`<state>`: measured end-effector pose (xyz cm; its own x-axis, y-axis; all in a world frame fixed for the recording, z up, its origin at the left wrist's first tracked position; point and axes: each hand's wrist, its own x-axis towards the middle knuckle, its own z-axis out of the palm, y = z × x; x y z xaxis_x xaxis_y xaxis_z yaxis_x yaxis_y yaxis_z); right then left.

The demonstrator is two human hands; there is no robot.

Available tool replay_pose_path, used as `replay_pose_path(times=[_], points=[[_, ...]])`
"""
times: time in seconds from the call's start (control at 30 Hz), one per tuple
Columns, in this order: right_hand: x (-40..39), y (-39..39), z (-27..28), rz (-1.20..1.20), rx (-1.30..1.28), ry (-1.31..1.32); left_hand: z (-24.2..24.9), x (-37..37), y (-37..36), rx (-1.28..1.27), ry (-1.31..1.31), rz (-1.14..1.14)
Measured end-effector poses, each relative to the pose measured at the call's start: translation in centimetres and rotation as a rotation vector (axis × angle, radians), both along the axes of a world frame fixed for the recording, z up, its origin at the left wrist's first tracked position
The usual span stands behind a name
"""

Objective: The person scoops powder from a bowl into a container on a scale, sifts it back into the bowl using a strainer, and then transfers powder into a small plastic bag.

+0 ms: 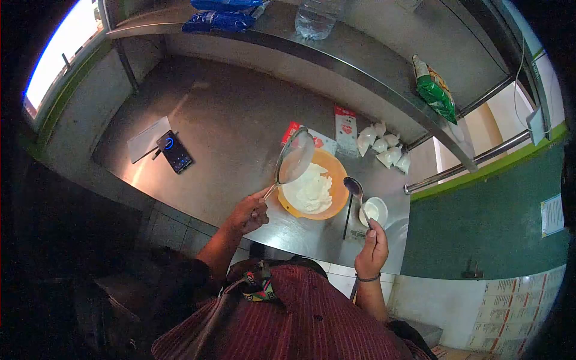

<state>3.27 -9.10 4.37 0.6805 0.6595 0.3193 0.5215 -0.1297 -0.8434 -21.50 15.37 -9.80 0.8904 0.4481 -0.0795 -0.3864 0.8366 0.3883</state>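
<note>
White powder (pixel 307 193) is held in a yellow bowl (pixel 340 175), just beyond the two hands and between them. Nearest, the spoon (pixel 354 187) is gripped by its handle in the right hand (pixel 372 249), its head raised near the bowl's right edge; its handle is best kept clear of the small white bowl (pixel 384 212) just beneath. A little farther out, the sieve (pixel 296 159) is grasped by its handle in the left hand (pixel 248 214). The hands are held well apart, and the powder is touched by neither — it lies to the right of the left hand, and beyond and to the left of the right.

The sieve's head is held over the far left part of the yellow bowl; whether anything lies in the mesh cannot be told. For clean work, the mesh should be brought level and fully inside the rim — spillage seems likeliest there — and only small spoonfuls should be handled, with gentle shakes. Beyond, small white bags (pixel 384 146) are gathered.
</note>
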Motion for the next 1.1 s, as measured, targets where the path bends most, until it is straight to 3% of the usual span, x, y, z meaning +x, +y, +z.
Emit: replay_pose_path(times=[0.27,0.37,0.6,1.1], points=[[-0.1,0.4,0.2,-0.002,-0.017,-0.087,-2.1,0.3,-0.1,-0.050,-0.078,0.001],[0.2,0.5,0.1,0.003,-0.044,-0.064,-2.9,0.6,-0.3,-0.157,0.007,0.011],[0.4,0.9,-0.6,-0.001,-0.033,-0.092,-3.2,1.0,0.0,-0.023,0.015,-0.019],[-0.7,1.2,-0.4,0.017,-0.071,-0.067,-3.3,0.9,-0.5,-0.222,-0.170,-0.047]])
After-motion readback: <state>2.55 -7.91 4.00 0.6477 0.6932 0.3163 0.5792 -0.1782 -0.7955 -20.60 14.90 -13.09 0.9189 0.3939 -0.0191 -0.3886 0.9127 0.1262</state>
